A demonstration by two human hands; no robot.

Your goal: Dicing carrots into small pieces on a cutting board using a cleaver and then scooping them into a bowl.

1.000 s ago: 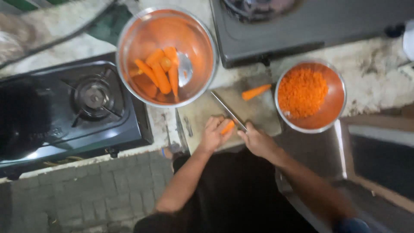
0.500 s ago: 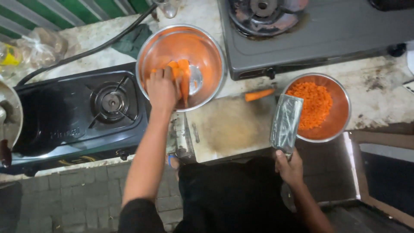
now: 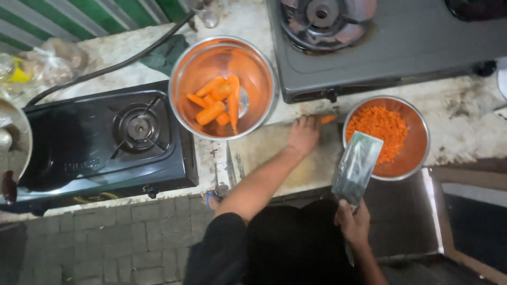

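On the cutting board (image 3: 274, 153), the left hand (image 3: 303, 134) closes its fingers over 1 carrot piece (image 3: 328, 119). Beside the bowl of chopped carrot (image 3: 417, 153), the right hand (image 3: 353, 222) grips a cleaver (image 3: 356, 168), blade raised.

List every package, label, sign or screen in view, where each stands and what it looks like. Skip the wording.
Clear plastic bag: far left of the counter, behind the black stove; crumpled, see-through, contents unclear.
Yellow packet or container: at the left edge beside that bag; small, yellow, too blurred to tell its shape.
Embossed label: front left of the black stove's top; small, dark on dark.
No signs or screens show.
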